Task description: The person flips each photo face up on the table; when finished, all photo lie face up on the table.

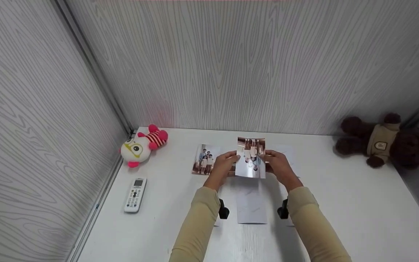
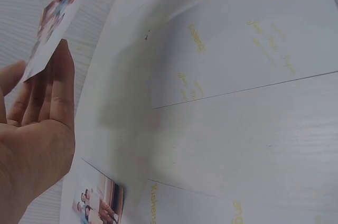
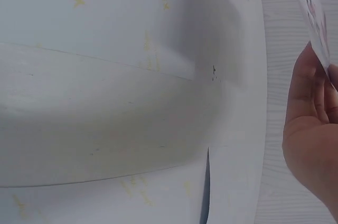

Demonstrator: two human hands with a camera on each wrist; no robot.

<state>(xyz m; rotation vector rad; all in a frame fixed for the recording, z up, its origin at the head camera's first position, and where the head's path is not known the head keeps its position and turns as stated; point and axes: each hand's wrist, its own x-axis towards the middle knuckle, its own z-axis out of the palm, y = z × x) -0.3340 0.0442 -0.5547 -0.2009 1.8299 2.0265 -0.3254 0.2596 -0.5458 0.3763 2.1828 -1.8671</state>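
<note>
Both hands hold one photo print [image 1: 251,158] up above the table, its family group upside down in the head view. At its left edge the left hand [image 1: 223,166] pinches it, thumb on the front and fingers behind. The right hand [image 1: 279,167] pinches the opposite edge in the same way. Behind and left of the left hand, a second family photo [image 1: 203,160] lies picture up. A white sheet [image 1: 252,209] lies flat nearer the person; the left wrist view shows yellow print on such a sheet [image 2: 243,39].
Another white sheet [image 1: 288,156] lies beyond the right hand, and the sleeves partly hide more sheets. To the left are a white remote control [image 1: 135,195] and a pink and white plush toy [image 1: 138,147]. A brown teddy bear [image 1: 384,142] lies at the back right.
</note>
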